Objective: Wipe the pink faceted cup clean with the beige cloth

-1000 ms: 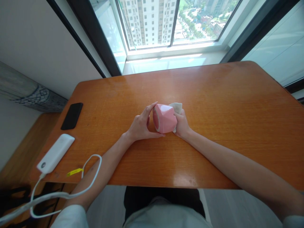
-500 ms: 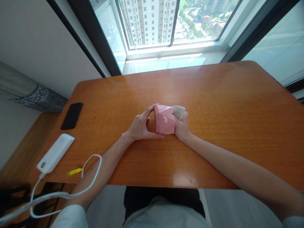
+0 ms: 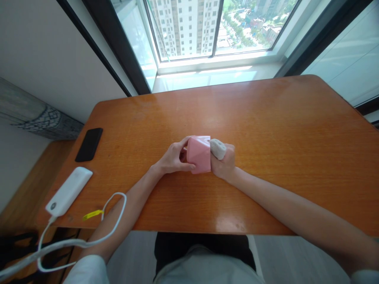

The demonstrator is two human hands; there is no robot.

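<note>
Pink cup (image 3: 199, 156) is between the hands, over the tabletop (image 3: 281, 130). The left hand's (image 3: 171, 159) grip is closed around it; the right hand's (image 3: 223, 163) grip squeezes a pale cloth (image 3: 218, 149) beside it. It looks like wiping, so the cup needs steady holding. A white cord (image 3: 53, 247) crosses the left arm (image 3: 139, 191) and might catch.

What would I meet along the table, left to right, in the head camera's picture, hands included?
White cabled device → black phone → left hand → pink faceted object → right hand, gripping a pale cloth.
</note>
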